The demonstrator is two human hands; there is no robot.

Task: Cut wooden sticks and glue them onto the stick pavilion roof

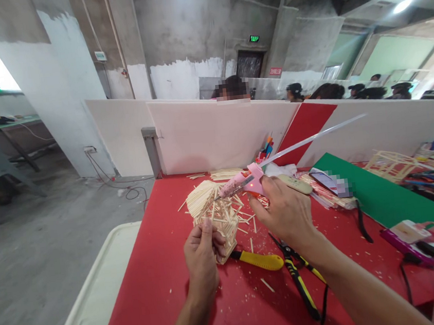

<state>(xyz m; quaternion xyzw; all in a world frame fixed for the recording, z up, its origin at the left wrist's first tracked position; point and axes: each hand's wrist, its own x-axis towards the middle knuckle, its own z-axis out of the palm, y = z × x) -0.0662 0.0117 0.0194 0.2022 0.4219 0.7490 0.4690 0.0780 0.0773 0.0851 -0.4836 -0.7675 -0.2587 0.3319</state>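
Observation:
My right hand (286, 209) is wrapped around the handle of a pink hot glue gun (241, 181). A long clear glue stick (311, 139) juts out of the gun's back end. Thumb and fingers of my left hand (202, 252) pinch a thin wooden stick (212, 212), whose upper end is close to the gun's nozzle. I cannot tell whether the two touch. Behind and below them lies a structure of glued wooden sticks (227, 228), partly covered by my left fingers. Loose sticks (201, 198) lie in a pile just beyond.
On the red table (147, 273) lie a yellow-handled tool (262, 260) and black-and-yellow pliers (300, 284). Farther right are a green board (371, 193), a phone (325, 182), a purple power strip (408, 247) and cables. A white partition (218, 136) borders the far edge, with people beyond it.

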